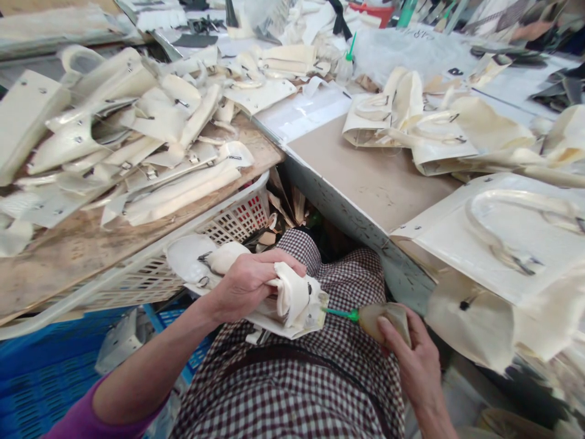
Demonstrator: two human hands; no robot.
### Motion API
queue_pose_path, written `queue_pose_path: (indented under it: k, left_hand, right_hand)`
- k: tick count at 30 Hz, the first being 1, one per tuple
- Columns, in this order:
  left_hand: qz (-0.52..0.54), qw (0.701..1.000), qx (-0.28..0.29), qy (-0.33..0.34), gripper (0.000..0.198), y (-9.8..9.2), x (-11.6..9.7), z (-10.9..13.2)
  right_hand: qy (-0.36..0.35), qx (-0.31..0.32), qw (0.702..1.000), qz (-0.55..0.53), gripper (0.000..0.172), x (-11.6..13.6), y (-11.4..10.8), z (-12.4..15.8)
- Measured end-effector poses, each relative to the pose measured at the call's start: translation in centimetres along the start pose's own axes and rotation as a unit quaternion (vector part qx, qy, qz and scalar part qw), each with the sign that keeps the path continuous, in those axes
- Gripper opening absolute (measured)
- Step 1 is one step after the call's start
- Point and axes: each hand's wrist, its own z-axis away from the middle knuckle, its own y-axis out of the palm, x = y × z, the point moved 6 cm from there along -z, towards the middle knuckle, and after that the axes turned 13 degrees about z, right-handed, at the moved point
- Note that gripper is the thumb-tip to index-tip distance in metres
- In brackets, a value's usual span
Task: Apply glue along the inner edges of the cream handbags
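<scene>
Gripping a cream bag piece (292,302) tight in the left hand (247,283), fingers wrapped round it, low at 6 o'clock in the view and right over the checked apron (297,378). Holding a little glue bottle (386,320) in the right hand (414,356) at 5 o'clock, fingers shut round it, with its green tip (340,313) pointing to 9 o'clock, right at the edge of the bag piece. Sitting between a white basket (228,225) at 9 o'clock, under a wooden worktop (68,250) piled with cream pieces (137,122) at 10 o'clock, and a second worktop (365,177) with cream bags (503,238) at 2 o'clock.
</scene>
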Motion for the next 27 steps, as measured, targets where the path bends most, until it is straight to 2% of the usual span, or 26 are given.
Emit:
queue_pose_path:
  k: [10,15,19,24,27]
  left_hand:
    - [0.028,0.999,-0.010,-0.017,0.027,0.1,0.3,0.5]
    - [-0.036,0.996,-0.025,0.076,0.021,0.4,-1.5,1.7]
    - [-0.070,0.988,-0.032,0.131,0.017,1.1,-2.5,3.2]
    - [-0.063,0.989,-0.039,0.124,0.022,2.3,-2.6,4.4]
    - [-0.068,0.989,-0.038,0.126,0.024,2.7,-2.8,4.5]
  right_hand:
    - [0.025,-0.013,0.999,-0.034,0.064,-0.2,0.2,1.1]
    - [0.070,0.040,0.992,-0.101,0.053,-1.0,0.6,2.3]
    - [0.104,0.033,0.979,-0.171,0.045,-1.3,0.0,3.2]
    - [0.069,0.047,0.995,-0.061,0.056,-1.0,-0.5,3.1]
    - [0.046,0.033,0.998,0.003,0.059,-0.5,-1.0,3.1]
